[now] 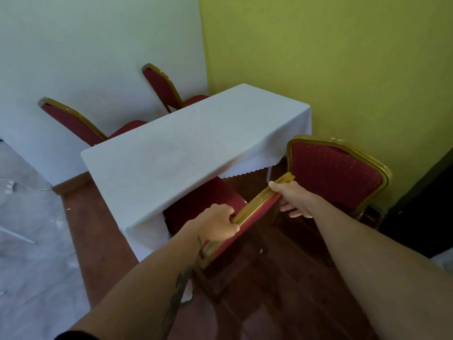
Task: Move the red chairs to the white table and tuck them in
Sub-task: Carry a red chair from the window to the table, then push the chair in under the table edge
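Observation:
A table under a white cloth stands in the corner of the room. Directly below me is a red chair with a gold frame, its seat partly under the table's near side. My left hand grips the left part of its top rail and my right hand grips the right part. A second red chair stands at the right, next to the table's end, its back facing me. Two more red chairs sit tucked in on the far side by the wall.
White wall behind the far chairs and green wall at the right hem the table in. Brown wooden floor lies under me. A pale floor covering spreads at the left. A dark opening is at the far right.

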